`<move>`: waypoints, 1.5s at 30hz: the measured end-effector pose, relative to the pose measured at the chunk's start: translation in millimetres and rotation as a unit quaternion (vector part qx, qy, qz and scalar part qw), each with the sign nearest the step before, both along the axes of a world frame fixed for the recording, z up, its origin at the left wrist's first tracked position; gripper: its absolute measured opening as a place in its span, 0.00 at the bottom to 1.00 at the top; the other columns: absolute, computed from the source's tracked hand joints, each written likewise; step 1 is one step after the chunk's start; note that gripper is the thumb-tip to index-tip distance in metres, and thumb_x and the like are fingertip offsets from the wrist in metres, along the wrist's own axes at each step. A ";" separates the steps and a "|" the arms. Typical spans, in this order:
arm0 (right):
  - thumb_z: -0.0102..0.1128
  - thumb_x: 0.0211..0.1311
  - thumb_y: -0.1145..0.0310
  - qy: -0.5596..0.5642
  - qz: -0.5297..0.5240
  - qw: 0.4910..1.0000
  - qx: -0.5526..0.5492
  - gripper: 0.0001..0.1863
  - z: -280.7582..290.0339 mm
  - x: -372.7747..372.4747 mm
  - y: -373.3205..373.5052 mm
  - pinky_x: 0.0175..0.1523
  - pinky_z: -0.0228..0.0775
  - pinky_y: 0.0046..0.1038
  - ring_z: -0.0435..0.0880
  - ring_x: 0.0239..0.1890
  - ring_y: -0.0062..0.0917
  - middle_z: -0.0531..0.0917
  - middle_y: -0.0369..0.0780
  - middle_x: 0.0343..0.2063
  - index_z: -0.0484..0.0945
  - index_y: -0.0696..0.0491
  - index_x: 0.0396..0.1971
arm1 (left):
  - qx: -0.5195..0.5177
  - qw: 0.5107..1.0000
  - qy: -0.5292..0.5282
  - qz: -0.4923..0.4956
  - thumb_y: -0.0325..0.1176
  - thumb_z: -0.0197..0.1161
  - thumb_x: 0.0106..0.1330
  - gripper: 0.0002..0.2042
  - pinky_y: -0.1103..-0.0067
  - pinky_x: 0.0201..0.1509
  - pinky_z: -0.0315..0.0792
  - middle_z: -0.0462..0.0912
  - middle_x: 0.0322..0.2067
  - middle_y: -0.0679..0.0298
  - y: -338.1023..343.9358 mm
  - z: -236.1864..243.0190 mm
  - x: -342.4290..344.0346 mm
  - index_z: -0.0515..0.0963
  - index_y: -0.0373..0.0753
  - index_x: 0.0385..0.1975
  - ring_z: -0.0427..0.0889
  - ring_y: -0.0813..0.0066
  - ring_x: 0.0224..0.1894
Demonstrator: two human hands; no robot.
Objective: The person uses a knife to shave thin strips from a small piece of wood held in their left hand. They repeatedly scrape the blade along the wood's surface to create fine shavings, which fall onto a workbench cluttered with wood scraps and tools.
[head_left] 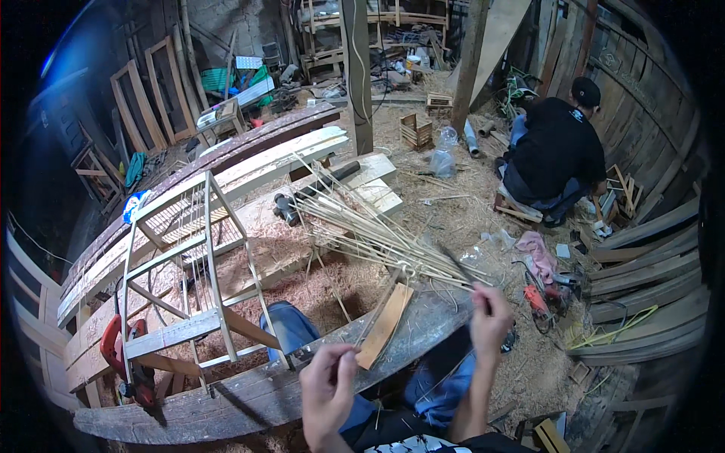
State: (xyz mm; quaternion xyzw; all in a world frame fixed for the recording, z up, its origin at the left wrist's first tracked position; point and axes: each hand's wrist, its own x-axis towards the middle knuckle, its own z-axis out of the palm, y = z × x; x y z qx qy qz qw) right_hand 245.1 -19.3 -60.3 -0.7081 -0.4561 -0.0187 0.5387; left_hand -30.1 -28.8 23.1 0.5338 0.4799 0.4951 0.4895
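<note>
My left hand [328,381] is low in the view, its fingers pinched on the end of a thin bamboo strip [375,313] that slants up to the right. My right hand [491,315] is raised and blurred, closed on a dark narrow blade [455,264] pointing up and left. Between the hands a flat wooden block [385,326] lies on a worn curved plank [249,396]. Just beyond the block, a tied bundle of long bamboo strips [362,223] fans out across the sawdust. My knees in blue trousers [291,328] show under the plank.
A slatted wooden frame [189,264] stands at the left, with a red power tool [121,355] by its foot. Another red tool [540,300] and a pink cloth [536,253] lie at the right. A person in black [555,151] sits at the back right. Posts [359,75] and planks surround.
</note>
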 end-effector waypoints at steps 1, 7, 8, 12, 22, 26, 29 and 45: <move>0.62 0.63 0.72 0.038 -0.025 0.999 0.025 0.04 -4.7 14.9 -6.4 0.43 0.74 0.28 0.84 0.36 0.29 0.86 0.42 0.33 0.82 0.56 0.34 | -0.006 1.000 -0.020 0.011 0.25 0.56 0.71 0.05 0.88 0.32 0.65 0.80 0.30 0.67 -1.5 4.0 -4.3 0.76 0.29 0.40 0.72 0.89 0.30; 0.64 0.65 0.67 0.033 0.043 0.996 0.070 0.09 13.7 -12.8 -14.0 0.40 0.71 0.25 0.81 0.34 0.25 0.83 0.40 0.32 0.80 0.59 0.36 | -0.074 0.995 -0.060 -0.026 0.28 0.54 0.74 0.07 0.89 0.33 0.63 0.75 0.29 0.72 24.1 -21.0 15.8 0.75 0.30 0.42 0.69 0.90 0.31; 0.65 0.64 0.66 0.048 0.071 0.996 0.039 0.10 23.9 -26.6 -13.3 0.39 0.71 0.26 0.81 0.33 0.25 0.83 0.40 0.31 0.81 0.58 0.37 | -0.083 0.993 -0.071 -0.044 0.29 0.54 0.74 0.07 0.89 0.33 0.63 0.75 0.29 0.72 26.7 -26.4 18.5 0.75 0.30 0.42 0.69 0.90 0.32; 0.66 0.63 0.64 0.095 0.195 0.976 0.012 0.11 36.0 -63.3 -7.8 0.36 0.72 0.26 0.82 0.30 0.27 0.84 0.41 0.28 0.83 0.57 0.35 | -0.110 0.972 -0.187 -0.093 0.32 0.51 0.76 0.08 0.90 0.24 0.56 0.68 0.25 0.74 26.7 -25.5 24.8 0.72 0.33 0.43 0.61 0.93 0.23; 0.74 0.49 0.71 0.036 0.360 0.929 0.079 0.12 38.0 -92.8 -1.5 0.31 0.71 0.27 0.84 0.28 0.28 0.86 0.37 0.27 0.85 0.49 0.36 | -0.059 0.979 -0.125 -0.148 0.29 0.50 0.76 0.07 0.86 0.31 0.61 0.71 0.29 0.72 20.6 -38.1 25.3 0.74 0.33 0.41 0.65 0.88 0.29; 0.74 0.48 0.71 0.030 0.386 0.919 0.074 0.13 43.1 -88.5 -3.2 0.30 0.70 0.27 0.83 0.26 0.27 0.85 0.36 0.26 0.85 0.49 0.37 | -0.076 0.974 -0.143 -0.161 0.28 0.50 0.75 0.07 0.85 0.35 0.63 0.71 0.31 0.72 17.7 -41.3 27.1 0.74 0.33 0.43 0.67 0.87 0.33; 0.75 0.47 0.70 0.028 0.389 0.916 0.091 0.14 38.0 -88.0 -0.9 0.30 0.70 0.26 0.83 0.26 0.27 0.85 0.36 0.25 0.85 0.49 0.37 | -0.068 0.976 -0.132 -0.162 0.27 0.50 0.75 0.07 0.86 0.35 0.63 0.71 0.31 0.72 18.3 -39.5 30.0 0.73 0.33 0.45 0.66 0.88 0.33; 0.61 0.66 0.73 0.049 -0.031 0.997 0.059 0.03 -3.7 19.7 -8.2 0.42 0.68 0.24 0.75 0.35 0.21 0.78 0.37 0.31 0.79 0.57 0.35 | -0.172 0.960 -0.143 -0.170 0.34 0.52 0.75 0.08 0.88 0.24 0.56 0.69 0.24 0.74 11.1 -8.0 -13.5 0.73 0.36 0.40 0.62 0.90 0.23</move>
